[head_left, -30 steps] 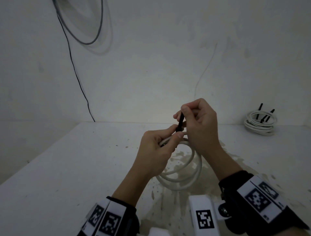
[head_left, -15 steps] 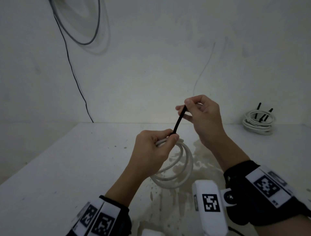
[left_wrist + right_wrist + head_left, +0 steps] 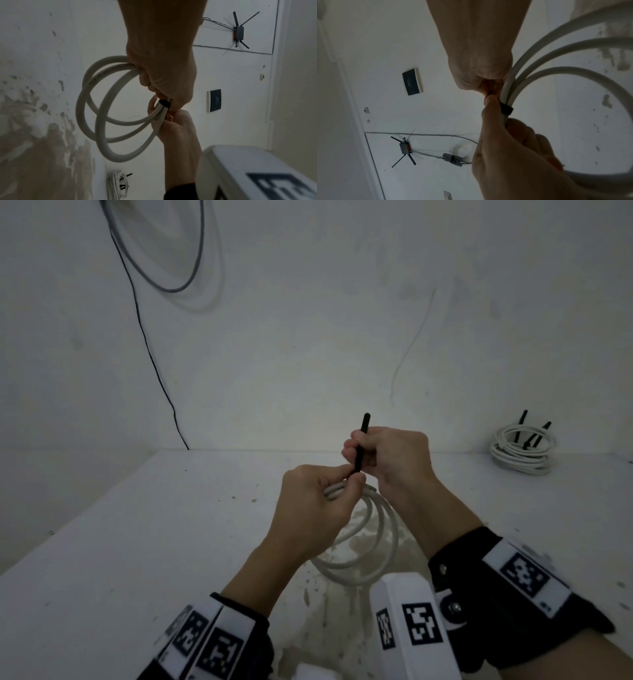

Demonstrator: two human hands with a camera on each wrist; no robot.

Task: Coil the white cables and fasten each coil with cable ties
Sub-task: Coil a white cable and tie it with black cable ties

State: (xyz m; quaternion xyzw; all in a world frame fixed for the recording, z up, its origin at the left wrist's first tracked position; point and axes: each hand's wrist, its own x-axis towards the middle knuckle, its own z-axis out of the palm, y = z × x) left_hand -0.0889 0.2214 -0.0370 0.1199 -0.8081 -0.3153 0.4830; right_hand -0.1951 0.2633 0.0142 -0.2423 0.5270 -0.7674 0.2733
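Observation:
A white cable coil of about three loops hangs over the table from my left hand, which pinches the bundled strands at the top. A black cable tie is wrapped round that bundle; its band shows in the left wrist view and the right wrist view. My right hand grips the tie's tail just above my left thumb, and the tail's end sticks up past the fist. In the right wrist view the coil sweeps to the right. The tie's head is hidden by fingers.
A second white coil with black ties sticking up lies at the back right, against the wall. The white table has a stained patch under the hands. A black wire and a grey cable loop hang on the wall at left.
My right hand drew the tail up and away from the coil, then slid back down it to just above my left hand. The tail's end now sticks out above the fist.

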